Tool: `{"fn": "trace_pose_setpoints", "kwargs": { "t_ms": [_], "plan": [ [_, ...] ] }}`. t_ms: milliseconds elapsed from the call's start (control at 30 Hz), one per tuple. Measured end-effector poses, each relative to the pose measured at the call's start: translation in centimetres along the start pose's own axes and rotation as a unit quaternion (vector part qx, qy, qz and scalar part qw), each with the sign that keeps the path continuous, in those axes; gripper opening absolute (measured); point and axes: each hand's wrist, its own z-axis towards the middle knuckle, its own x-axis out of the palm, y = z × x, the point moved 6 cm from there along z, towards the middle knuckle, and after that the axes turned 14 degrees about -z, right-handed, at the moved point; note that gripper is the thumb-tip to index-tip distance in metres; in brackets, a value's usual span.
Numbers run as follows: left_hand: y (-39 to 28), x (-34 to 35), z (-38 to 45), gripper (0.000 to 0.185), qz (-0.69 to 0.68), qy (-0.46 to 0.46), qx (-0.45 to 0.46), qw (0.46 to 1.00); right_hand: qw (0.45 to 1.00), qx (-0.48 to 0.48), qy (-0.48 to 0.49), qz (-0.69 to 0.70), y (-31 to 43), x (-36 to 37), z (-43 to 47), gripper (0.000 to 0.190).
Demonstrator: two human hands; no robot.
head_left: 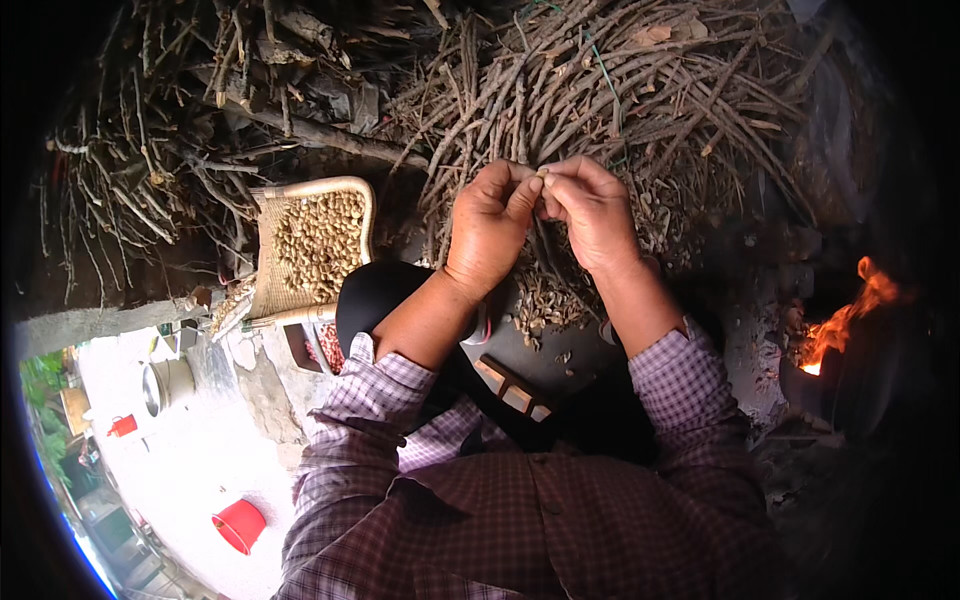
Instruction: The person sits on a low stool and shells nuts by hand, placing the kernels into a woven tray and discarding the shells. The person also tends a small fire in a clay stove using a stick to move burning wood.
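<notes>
My left hand (487, 225) and my right hand (596, 214) meet in front of me, thumbs and fingertips pressed together. Pinched between them is a small pale peanut (541, 173), mostly hidden by the fingers. To the left, a woven bamboo scoop basket (264, 259) holds many unshelled peanuts (319, 240). Beside my left knee, a container (301, 349) of reddish shelled peanuts (328, 346) is partly covered by my leg and sleeve. Empty peanut shells (547, 307) lie scattered on the floor below my hands.
A large heap of dry sticks (540, 97) rises beyond my hands, with darker branches (150, 150) at the left. Open flames (840, 322) burn at the right. A red bucket (240, 525) and a metal pot (166, 386) stand on the bright ground at left.
</notes>
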Motion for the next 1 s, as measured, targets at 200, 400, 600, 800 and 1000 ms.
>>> {"fn": "trace_pose_setpoints", "kwargs": {
  "t_ms": [200,400,600,800,1000],
  "plan": [
    [-0.1,0.0,0.0,0.007,0.036,-0.016,0.061,0.997,0.999,-0.011,-0.031,0.011,-0.4,0.2,0.0,0.005],
    [0.9,0.3,0.3,0.009,-0.078,-0.008,-0.006,0.997,0.998,-0.036,-0.056,0.006,0.0,0.2,-0.3,0.005],
    [1.2,1.1,0.2,0.012,-0.173,0.002,-0.051,0.984,0.992,-0.093,-0.059,-0.061,1.6,0.1,-0.9,0.003],
    [1.7,1.8,0.1,0.014,-0.275,0.049,-0.072,0.958,0.987,-0.111,-0.050,-0.109,2.6,-0.1,-1.4,0.004],
    [2.1,1.8,0.2,0.017,-0.323,0.046,-0.115,0.938,0.970,-0.164,-0.049,-0.172,2.9,0.3,-1.9,0.005]
  ]
}}
